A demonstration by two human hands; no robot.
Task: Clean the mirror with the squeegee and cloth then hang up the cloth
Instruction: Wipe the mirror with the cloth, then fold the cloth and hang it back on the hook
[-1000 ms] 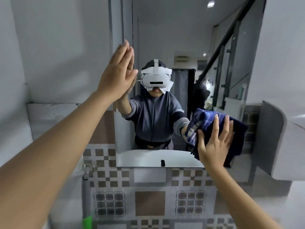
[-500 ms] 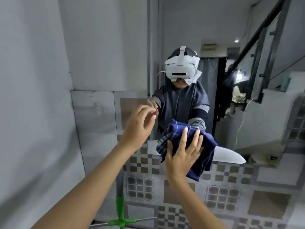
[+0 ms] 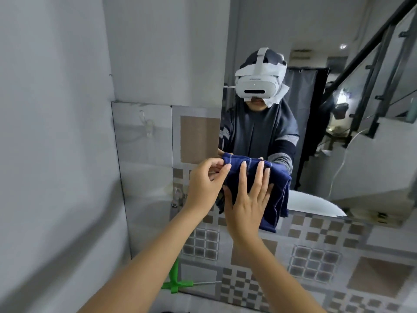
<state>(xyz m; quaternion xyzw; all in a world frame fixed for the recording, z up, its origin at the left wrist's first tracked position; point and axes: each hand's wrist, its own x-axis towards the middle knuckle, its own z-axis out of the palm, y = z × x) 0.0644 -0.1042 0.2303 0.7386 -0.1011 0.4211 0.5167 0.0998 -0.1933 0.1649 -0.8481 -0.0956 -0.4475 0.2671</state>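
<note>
Starting over at nine o'clock, the plain grey wall (image 3: 56, 132) is filling the whole side, and just inside it a clear hook (image 3: 147, 127) is sitting on the glossy tile (image 3: 144, 141), likely the spot where the cloth is meant to end up. Down at seven o'clock a green pipe fitting (image 3: 174, 283) is poking out of the patterned tiles (image 3: 316, 263).

Moving toward centre, the left hand (image 3: 206, 184) is pinching the cloth (image 3: 259, 188) at its upper left corner, thumb and fingertips closed narrow on the hem, probably gathering the fabric so it can be refolded or lifted off. Right beside it the right hand (image 3: 246, 199) is lying spread flat, fingers wide and pointing to twelve o'clock, pressing the dark blue cloth against the lower edge of the mirror (image 3: 316, 123); that flat palm seems to be keeping the folded bundle from slipping while the other hand is working the corner.

Over at three o'clock the mirror is reflecting a staircase rail and a white basin rim. No squeegee is showing anywhere, so I'm judging the wiping to be nearly done and the hanging not yet begun. The risk: the loose lower fold is dangling and could drop if the palm is lifting too soon
</note>
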